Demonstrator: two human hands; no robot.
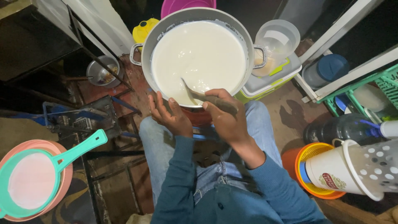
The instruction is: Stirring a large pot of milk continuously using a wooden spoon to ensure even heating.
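Below the white liquid, the ladle (206,96) bowl is submerged, unseen. Right hand (224,116) is fisted around the ladle handle at the near rim of the large pot (146,49). Left hand (168,114) is spread, fingers against the pot wall. Teal strainer (33,180) rests on pink bowl (66,176), well apart.

Right hand (226,118) gripping a ladle (203,96) dipped in white liquid inside a large metal pot (146,49); left hand (168,116) open against pot's near rim; teal strainer (39,174) lower left.
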